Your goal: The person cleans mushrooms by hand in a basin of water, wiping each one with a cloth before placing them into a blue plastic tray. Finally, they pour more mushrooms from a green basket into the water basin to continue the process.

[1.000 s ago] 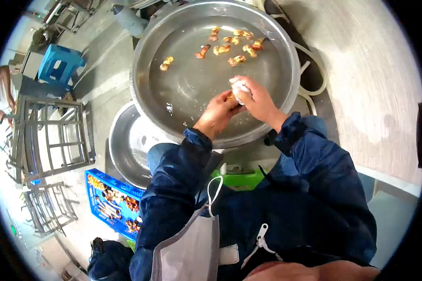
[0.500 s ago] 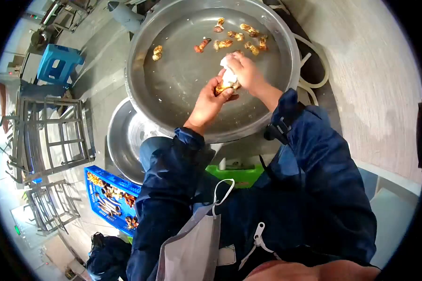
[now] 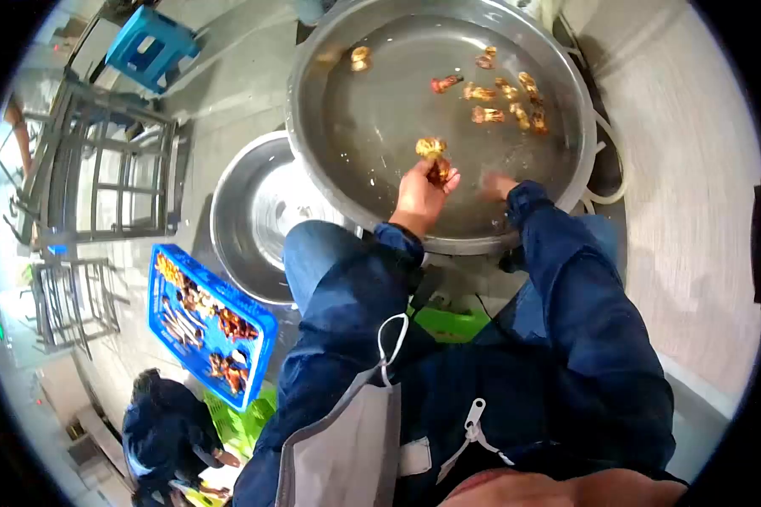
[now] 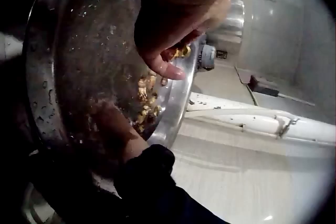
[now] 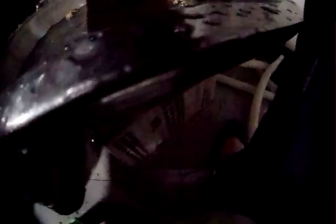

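In the head view my left hand (image 3: 423,196) pinches a yellow-brown mushroom (image 3: 431,147) between thumb and fingers, above the water of a large metal basin (image 3: 299,127). The left wrist view shows the same hand (image 4: 181,29) from close by, with part of the mushroom (image 4: 182,52) visible past it. My right hand (image 3: 497,185) is low at the basin's near right side, blurred, apart from the left hand; its fingers are unclear. Several mushrooms (image 3: 488,114) lie in the water towards the far right, and another (image 3: 360,58) at the far left.
A smaller metal basin (image 3: 228,211) stands left of the large one. Below it is a blue basket (image 3: 266,325) of sorted pieces. A crouching person (image 3: 169,427), a blue stool (image 3: 154,49), metal frames (image 3: 127,190) and a pale hose (image 3: 610,197) are around.
The hands have parted: the left still holds a mushroom, while the right has dropped down towards the near right of the basin. The white cloth-like thing is out of sight. The view has shifted left.
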